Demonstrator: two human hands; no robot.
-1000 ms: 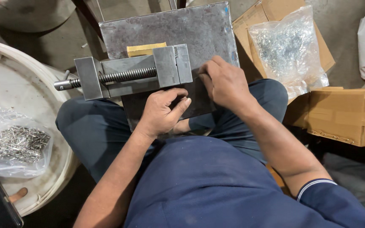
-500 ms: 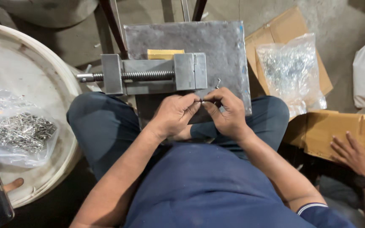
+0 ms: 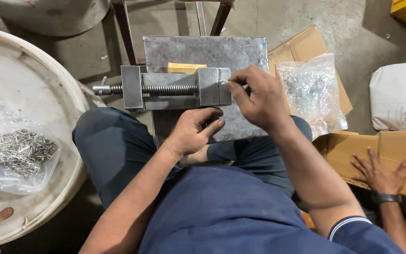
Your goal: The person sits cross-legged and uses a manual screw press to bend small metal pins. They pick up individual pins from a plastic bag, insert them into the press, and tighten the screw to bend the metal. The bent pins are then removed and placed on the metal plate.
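i see my right hand [image 3: 259, 101] pinching a small metal pin [image 3: 223, 83] at the vise [image 3: 175, 89] on a steel plate [image 3: 203, 51]; my left hand [image 3: 193, 131] rests loosely curled, empty, below it. concrete floor [image 3: 344, 28], cardboard boxes [image 3: 400, 155] around.

Left hand [image 3: 194, 131] curled, right hand [image 3: 258, 96] raised, grip seemingly pinched

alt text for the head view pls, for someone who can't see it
A seated person's right hand pinches a small metal piece at the jaw end of a steel vise on a metal plate, while the left hand rests below it.
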